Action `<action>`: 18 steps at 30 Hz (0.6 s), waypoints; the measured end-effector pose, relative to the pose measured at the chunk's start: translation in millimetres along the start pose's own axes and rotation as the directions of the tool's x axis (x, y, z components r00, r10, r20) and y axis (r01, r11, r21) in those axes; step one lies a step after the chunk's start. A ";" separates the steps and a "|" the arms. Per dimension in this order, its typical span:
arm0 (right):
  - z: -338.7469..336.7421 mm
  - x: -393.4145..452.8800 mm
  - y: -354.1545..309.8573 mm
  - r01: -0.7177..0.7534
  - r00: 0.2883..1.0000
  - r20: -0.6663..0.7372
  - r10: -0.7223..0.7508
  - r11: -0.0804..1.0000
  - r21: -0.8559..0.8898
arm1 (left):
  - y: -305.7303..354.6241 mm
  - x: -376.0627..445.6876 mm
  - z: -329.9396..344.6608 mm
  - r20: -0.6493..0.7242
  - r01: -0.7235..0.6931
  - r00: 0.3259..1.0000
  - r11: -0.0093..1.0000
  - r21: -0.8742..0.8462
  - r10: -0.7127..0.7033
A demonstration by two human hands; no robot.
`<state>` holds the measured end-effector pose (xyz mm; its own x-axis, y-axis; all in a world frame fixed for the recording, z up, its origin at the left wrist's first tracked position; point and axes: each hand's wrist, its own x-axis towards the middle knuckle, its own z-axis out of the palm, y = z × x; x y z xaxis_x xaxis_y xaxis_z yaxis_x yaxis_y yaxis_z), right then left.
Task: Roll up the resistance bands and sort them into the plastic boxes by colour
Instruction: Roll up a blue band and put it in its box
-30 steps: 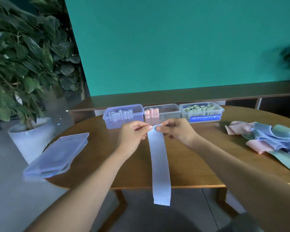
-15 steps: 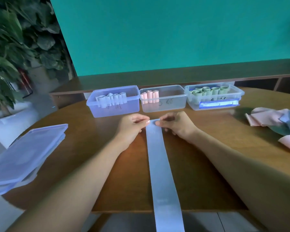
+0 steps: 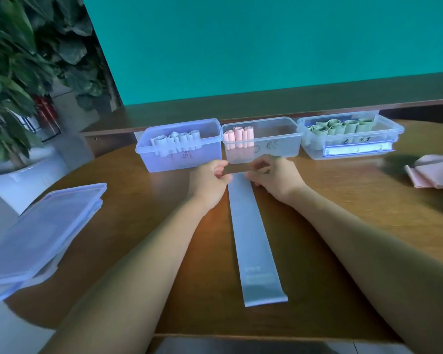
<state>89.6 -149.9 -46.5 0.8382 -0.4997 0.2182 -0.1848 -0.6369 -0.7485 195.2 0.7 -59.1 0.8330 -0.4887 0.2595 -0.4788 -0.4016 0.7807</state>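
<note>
A long pale blue resistance band (image 3: 251,241) lies flat on the wooden table (image 3: 143,226), running from its far end towards me. My left hand (image 3: 209,181) and my right hand (image 3: 275,176) pinch its far end from either side. Behind the hands stand three plastic boxes in a row: a blue-tinted box (image 3: 164,159) with rolled blue bands, a clear box (image 3: 284,146) with rolled pink bands, and a clear box (image 3: 317,152) with rolled green bands.
Stacked box lids (image 3: 39,233) lie at the table's left edge. Loose pink bands (image 3: 430,172) sit at the right edge of view. A potted plant (image 3: 13,80) in a white pot stands on the floor at left. A low shelf runs behind the boxes.
The blue band, which hung over the table's front edge, has been drawn further onto the table and now lies wholly on it. Both hands have moved closer to the boxes.
</note>
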 end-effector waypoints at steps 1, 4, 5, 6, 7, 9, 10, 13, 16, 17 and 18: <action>-1.6 -5.1 -0.1 0.021 1.000 0.003 -0.021 0.999 -0.031 | 0.7 -3.4 -0.9 0.011 -0.007 1.000 0.999 0.050 0.006; -5.7 -27.7 0.5 0.078 0.996 0.041 -0.074 0.991 -0.106 | 5.6 -20.9 -5.5 0.058 -0.070 0.997 0.965 0.253 0.057; -7.1 -37.0 0.7 0.105 0.994 0.057 -0.098 0.986 -0.133 | 8.5 -29.1 -7.7 0.075 -0.096 0.994 0.947 0.307 0.077; -8.4 -47.3 1.0 0.141 0.989 0.074 -0.130 0.976 -0.164 | 11.5 -38.8 -10.1 0.088 -0.110 0.992 0.934 0.339 0.085; -10.0 -57.4 0.9 0.181 0.982 0.091 -0.165 0.963 -0.200 | 14.9 -48.1 -13.1 0.099 -0.117 0.991 0.929 0.352 0.088; -13.7 -80.8 -1.7 0.239 0.969 0.120 -0.216 0.944 -0.226 | 19.8 -68.6 -20.0 0.120 -0.128 0.988 0.932 0.341 0.092; -16.3 -93.8 -3.8 0.255 0.965 0.125 -0.232 0.944 -0.210 | 21.3 -79.8 -24.4 0.125 -0.132 0.988 0.936 0.325 0.096; -26.0 -136.7 -9.5 0.273 0.959 0.113 -0.262 0.957 -0.102 | 28.1 -124.5 -38.1 0.162 -0.130 0.983 0.958 0.256 0.090; -31.9 -174.8 -16.4 0.264 0.946 0.177 -0.272 0.962 0.067 | 30.7 -176.2 -49.4 0.180 -0.224 0.966 0.946 0.235 0.184; -33.4 -184.0 -18.4 0.250 0.941 0.202 -0.270 0.961 0.121 | 31.5 -189.8 -52.8 0.170 -0.247 0.962 0.944 0.219 0.213; -35.7 -191.0 -19.9 0.234 0.938 0.221 -0.267 0.958 0.166 | 31.7 -198.4 -55.5 0.155 -0.268 0.958 0.943 0.199 0.239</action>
<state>-85.2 -62.7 -50.9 0.9491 -0.1688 0.2659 0.1039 -0.6294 -0.7701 30.1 127.9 -54.3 0.6407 -0.6847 0.3474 -0.7296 -0.4021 0.5531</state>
